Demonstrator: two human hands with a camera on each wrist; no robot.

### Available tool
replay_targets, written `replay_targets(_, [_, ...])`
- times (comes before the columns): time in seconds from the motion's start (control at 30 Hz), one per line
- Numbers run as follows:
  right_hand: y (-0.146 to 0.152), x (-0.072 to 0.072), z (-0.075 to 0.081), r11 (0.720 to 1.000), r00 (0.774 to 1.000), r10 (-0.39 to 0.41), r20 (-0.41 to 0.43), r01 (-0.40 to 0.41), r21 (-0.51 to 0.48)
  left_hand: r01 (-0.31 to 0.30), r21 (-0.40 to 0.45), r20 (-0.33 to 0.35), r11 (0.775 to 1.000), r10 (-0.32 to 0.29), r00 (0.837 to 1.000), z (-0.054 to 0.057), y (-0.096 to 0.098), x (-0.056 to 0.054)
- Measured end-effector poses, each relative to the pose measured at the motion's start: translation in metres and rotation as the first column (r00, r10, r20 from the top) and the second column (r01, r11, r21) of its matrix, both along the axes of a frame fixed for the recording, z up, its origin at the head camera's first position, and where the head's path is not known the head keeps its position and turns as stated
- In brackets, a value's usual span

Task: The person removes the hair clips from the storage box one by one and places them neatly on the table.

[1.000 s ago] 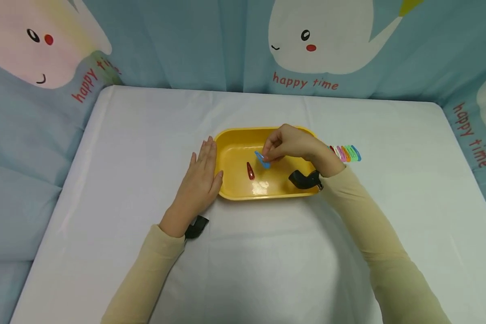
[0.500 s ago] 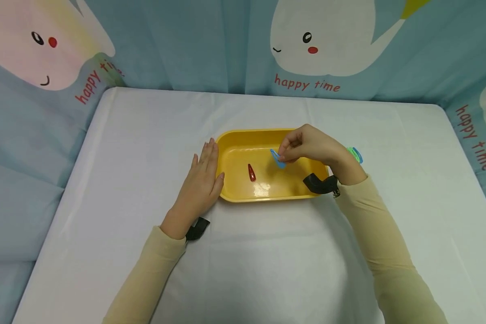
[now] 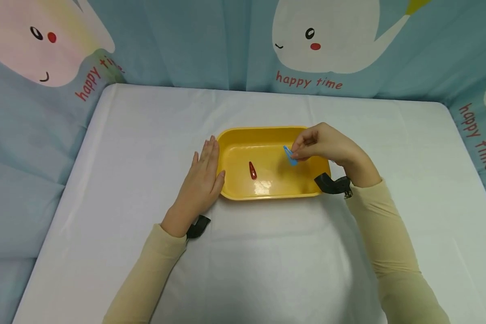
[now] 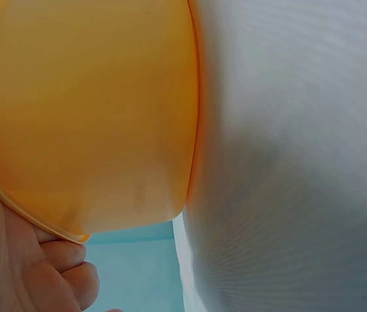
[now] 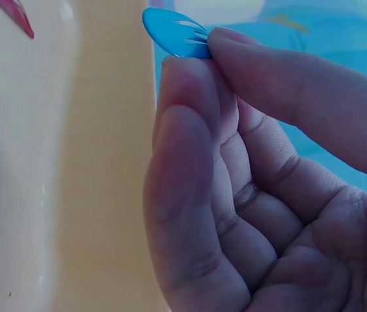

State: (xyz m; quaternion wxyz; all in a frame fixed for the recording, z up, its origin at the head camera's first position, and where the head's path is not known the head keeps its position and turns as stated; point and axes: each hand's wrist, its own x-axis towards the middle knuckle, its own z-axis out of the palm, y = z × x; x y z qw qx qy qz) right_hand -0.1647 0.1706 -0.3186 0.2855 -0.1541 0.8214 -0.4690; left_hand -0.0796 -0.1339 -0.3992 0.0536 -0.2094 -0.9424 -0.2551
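My right hand [image 3: 328, 146] pinches a blue snap hair clip [image 3: 289, 155] between thumb and fingertips, above the right half of a yellow tray [image 3: 273, 196]. The right wrist view shows the clip [image 5: 174, 31] sticking out past the fingertips. A dark red hair clip [image 3: 253, 170] lies on the tray floor, left of the middle. My left hand [image 3: 200, 177] rests against the tray's left end with its fingers straight. In the left wrist view the tray's outer wall [image 4: 92, 117] fills much of the picture, and curled-looking fingertips [image 4: 79, 283] show below its rim.
A white cloth [image 3: 243, 261] covers the table under the tray. Blue curtains [image 3: 194, 45] with printed whales hang along the back and sides. Each wrist carries a black camera mount, such as the right one [image 3: 330, 183].
My right hand has moved to the right with the blue hair clip, from the tray's middle toward its right end. It now covers the row of coloured clips beyond. My left hand stays put.
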Motion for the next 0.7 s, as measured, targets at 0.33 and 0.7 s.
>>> replay_targets(0.33, [0.018, 0.004, 0.001, 0.996, 0.997, -0.082, 0.009, 0.082, 0.046, 0.005, -0.009, 0.0, 1.0, -0.005, 1.0, 0.001, -0.001, -0.002])
replay_targets(0.7, [0.045, 0.015, 0.001, 0.988, 0.989, -0.144, -0.032, 0.145, 0.052, -0.006, -0.007, 0.021, 1.0, 0.006, 1.0, 0.001, 0.0, -0.001])
